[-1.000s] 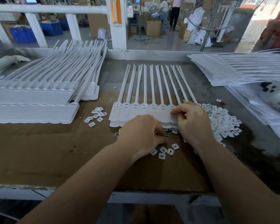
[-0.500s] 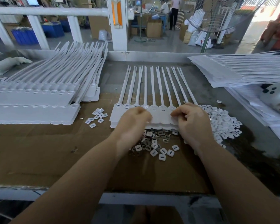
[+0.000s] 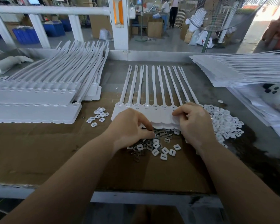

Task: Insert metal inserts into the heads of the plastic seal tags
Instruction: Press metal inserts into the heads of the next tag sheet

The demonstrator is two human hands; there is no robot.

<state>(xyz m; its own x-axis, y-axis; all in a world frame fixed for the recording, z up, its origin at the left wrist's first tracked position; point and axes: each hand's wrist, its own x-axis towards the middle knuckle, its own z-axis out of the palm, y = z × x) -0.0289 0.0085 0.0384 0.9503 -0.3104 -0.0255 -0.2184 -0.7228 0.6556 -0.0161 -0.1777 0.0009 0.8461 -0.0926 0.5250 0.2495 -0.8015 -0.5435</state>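
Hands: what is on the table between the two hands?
In the head view, between left hand and right hand lie the white plastic tag heads and small loose metal inserts.

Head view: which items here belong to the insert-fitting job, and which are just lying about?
In the job:
- row of seal tags, gripped by the right hand
- metal inserts, which the left hand reaches into

Lying about:
- white caps heap
- small cap cluster
- left tag stacks
- right tag stack
- fan

Blue crates sit upper left, cardboard boxes upper centre, and a fan stands upper right beyond the counter.
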